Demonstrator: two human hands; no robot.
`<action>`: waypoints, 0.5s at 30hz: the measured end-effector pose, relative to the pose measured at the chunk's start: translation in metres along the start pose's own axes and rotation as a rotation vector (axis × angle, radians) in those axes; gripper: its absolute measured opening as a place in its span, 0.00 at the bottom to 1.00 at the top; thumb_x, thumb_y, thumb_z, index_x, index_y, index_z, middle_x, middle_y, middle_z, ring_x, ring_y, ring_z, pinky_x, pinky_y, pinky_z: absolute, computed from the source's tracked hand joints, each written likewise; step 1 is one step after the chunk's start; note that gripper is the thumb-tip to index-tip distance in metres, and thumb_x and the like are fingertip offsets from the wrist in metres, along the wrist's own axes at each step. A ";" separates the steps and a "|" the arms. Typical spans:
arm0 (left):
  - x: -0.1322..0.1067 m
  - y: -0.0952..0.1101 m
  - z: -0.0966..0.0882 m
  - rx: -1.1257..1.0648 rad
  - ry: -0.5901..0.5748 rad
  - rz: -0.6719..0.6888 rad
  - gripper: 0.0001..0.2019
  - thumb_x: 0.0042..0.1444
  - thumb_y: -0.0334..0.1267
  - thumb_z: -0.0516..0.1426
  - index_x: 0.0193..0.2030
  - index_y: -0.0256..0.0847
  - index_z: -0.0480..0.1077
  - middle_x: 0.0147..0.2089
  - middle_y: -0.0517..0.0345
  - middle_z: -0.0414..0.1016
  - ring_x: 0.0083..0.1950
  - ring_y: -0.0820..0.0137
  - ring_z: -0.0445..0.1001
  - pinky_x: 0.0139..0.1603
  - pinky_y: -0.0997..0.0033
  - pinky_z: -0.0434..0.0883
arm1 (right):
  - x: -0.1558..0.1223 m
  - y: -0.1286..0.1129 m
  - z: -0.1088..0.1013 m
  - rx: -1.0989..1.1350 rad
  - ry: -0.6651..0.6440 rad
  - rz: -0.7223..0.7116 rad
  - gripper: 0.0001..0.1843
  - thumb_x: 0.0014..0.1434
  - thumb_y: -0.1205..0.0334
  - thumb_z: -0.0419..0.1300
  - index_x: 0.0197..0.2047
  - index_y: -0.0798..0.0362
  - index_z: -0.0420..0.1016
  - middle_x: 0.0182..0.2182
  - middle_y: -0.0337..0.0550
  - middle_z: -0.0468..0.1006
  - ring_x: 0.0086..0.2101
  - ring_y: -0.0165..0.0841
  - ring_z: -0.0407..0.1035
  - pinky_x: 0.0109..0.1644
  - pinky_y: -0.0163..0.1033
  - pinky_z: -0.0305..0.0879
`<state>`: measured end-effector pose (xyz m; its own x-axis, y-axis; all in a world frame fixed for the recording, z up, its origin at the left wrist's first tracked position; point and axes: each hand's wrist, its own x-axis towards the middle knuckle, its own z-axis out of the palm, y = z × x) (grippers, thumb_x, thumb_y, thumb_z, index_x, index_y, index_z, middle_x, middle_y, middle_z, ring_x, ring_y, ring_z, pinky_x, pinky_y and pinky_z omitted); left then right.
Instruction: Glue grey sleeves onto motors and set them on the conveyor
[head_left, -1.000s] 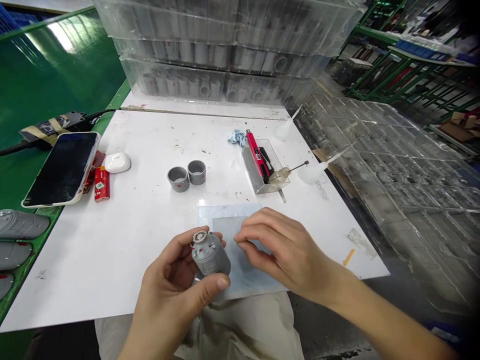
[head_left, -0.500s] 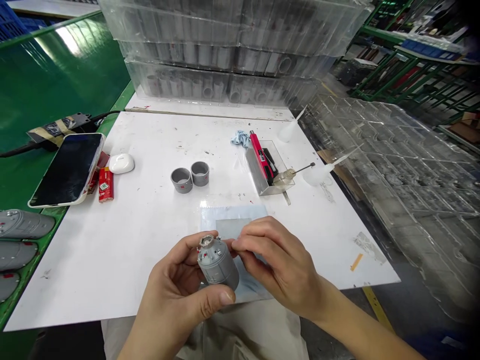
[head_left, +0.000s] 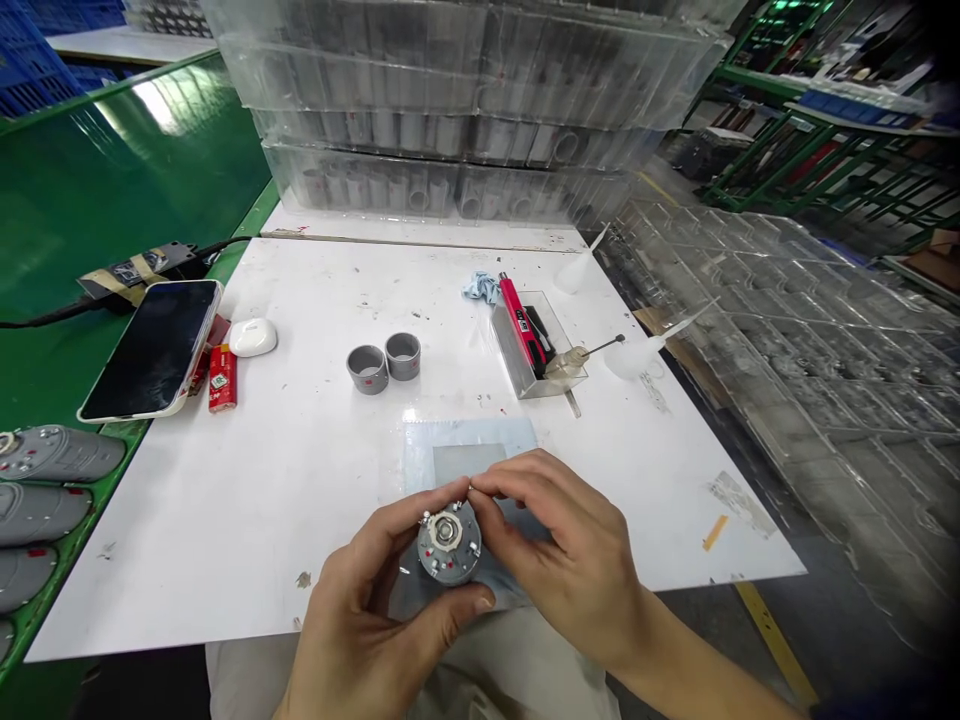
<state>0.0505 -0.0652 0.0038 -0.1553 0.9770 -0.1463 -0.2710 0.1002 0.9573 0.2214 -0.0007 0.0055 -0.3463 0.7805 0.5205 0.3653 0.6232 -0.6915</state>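
Left hand: the left hand (head_left: pixel 375 605) grips one grey cylindrical model (head_left: pixel 448 560), its thumb on the near side and its fingers around the far side.
Grey cylindrical model: one, held over the near edge of the table, its end with a pale ring and small red and silver details turned up toward the camera.
Right hand: the right hand (head_left: pixel 581 540) is closed in a pinch, thumb and index fingertips together beside the model's far rim, near the left fingertips; whether something tiny sits between them cannot be told.
Blue sheet: one blue sheet (head_left: pixel 418 445) on the white table (head_left: pixel 315 470), partly beneath both hands.
Short grey rings: two, side by side beyond the hands, a left ring (head_left: pixel 368 382) and a right ring (head_left: pixel 404 369).
Clear box: one clear box (head_left: pixel 551 388), holding one red-handled tool (head_left: pixel 517 312), a black item (head_left: pixel 541 338) and one needle-tipped bottle (head_left: pixel 568 363).
White nozzle bottles: two, a far bottle (head_left: pixel 575 273) and a near bottle (head_left: pixel 631 358).
Crumpled wipe: one crumpled blue wipe (head_left: pixel 481 288), just beside the red-handled tool.
Left side: one smartphone (head_left: pixel 154 345), one white case (head_left: pixel 253 338), and four grey cylinders (head_left: pixel 64 453) in view, cut by the picture's edge.
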 end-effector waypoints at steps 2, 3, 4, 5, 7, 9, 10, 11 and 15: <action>0.000 0.000 0.000 -0.005 -0.008 0.012 0.24 0.51 0.29 0.75 0.54 0.56 0.85 0.57 0.63 0.89 0.57 0.65 0.87 0.57 0.78 0.81 | -0.001 0.000 0.001 0.028 -0.004 0.043 0.09 0.69 0.74 0.66 0.50 0.54 0.81 0.40 0.42 0.83 0.41 0.31 0.78 0.45 0.35 0.76; 0.000 0.000 -0.001 -0.002 -0.010 0.017 0.25 0.51 0.29 0.75 0.54 0.56 0.85 0.57 0.63 0.89 0.58 0.66 0.87 0.58 0.79 0.81 | -0.001 0.000 0.001 0.044 -0.010 0.071 0.08 0.70 0.72 0.66 0.50 0.53 0.82 0.40 0.41 0.84 0.41 0.30 0.78 0.45 0.34 0.76; 0.000 0.000 -0.001 0.005 -0.012 0.017 0.25 0.51 0.29 0.75 0.54 0.56 0.85 0.57 0.63 0.89 0.59 0.66 0.86 0.59 0.79 0.80 | -0.001 0.000 0.001 0.058 -0.018 0.103 0.07 0.70 0.71 0.66 0.49 0.52 0.82 0.40 0.40 0.84 0.40 0.30 0.78 0.44 0.34 0.75; 0.000 0.000 -0.001 0.013 -0.014 0.014 0.25 0.51 0.28 0.75 0.55 0.56 0.85 0.57 0.64 0.89 0.60 0.66 0.86 0.60 0.80 0.79 | -0.001 0.000 0.001 0.069 -0.026 0.135 0.06 0.71 0.70 0.66 0.48 0.51 0.82 0.40 0.39 0.84 0.39 0.29 0.77 0.43 0.33 0.75; 0.000 0.001 -0.001 0.028 -0.020 -0.003 0.25 0.51 0.28 0.75 0.54 0.57 0.85 0.57 0.65 0.89 0.60 0.68 0.86 0.60 0.81 0.79 | 0.000 0.000 0.000 0.076 -0.040 0.192 0.04 0.71 0.68 0.65 0.45 0.50 0.82 0.39 0.37 0.83 0.37 0.28 0.77 0.42 0.33 0.74; 0.000 0.001 -0.001 0.044 -0.018 -0.027 0.24 0.51 0.30 0.75 0.53 0.57 0.85 0.57 0.65 0.89 0.59 0.68 0.86 0.58 0.82 0.79 | 0.000 0.001 -0.002 0.059 -0.038 0.216 0.04 0.71 0.67 0.65 0.43 0.49 0.81 0.37 0.35 0.82 0.36 0.28 0.75 0.40 0.34 0.73; 0.000 0.001 -0.002 0.057 -0.010 -0.039 0.23 0.51 0.30 0.75 0.53 0.57 0.85 0.56 0.65 0.89 0.58 0.68 0.86 0.57 0.81 0.79 | 0.000 0.002 -0.004 0.037 -0.026 0.207 0.04 0.70 0.67 0.65 0.42 0.49 0.80 0.36 0.35 0.82 0.35 0.28 0.75 0.40 0.34 0.73; 0.000 0.001 -0.002 0.074 0.006 -0.050 0.23 0.51 0.32 0.75 0.52 0.56 0.84 0.55 0.65 0.89 0.57 0.68 0.86 0.56 0.81 0.80 | -0.001 0.004 -0.006 0.006 -0.012 0.186 0.05 0.70 0.68 0.64 0.42 0.49 0.79 0.35 0.35 0.81 0.35 0.29 0.74 0.40 0.34 0.72; 0.000 0.000 -0.003 0.143 0.076 -0.110 0.22 0.51 0.36 0.75 0.53 0.53 0.83 0.55 0.61 0.89 0.56 0.64 0.86 0.56 0.73 0.82 | -0.007 0.014 -0.021 -0.197 -0.043 0.069 0.07 0.69 0.73 0.64 0.45 0.51 0.79 0.37 0.38 0.81 0.38 0.32 0.74 0.42 0.39 0.71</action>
<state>0.0481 -0.0658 0.0029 -0.2046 0.9424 -0.2647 -0.1537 0.2362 0.9595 0.2467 0.0038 0.0030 -0.3498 0.8214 0.4505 0.5499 0.5694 -0.6111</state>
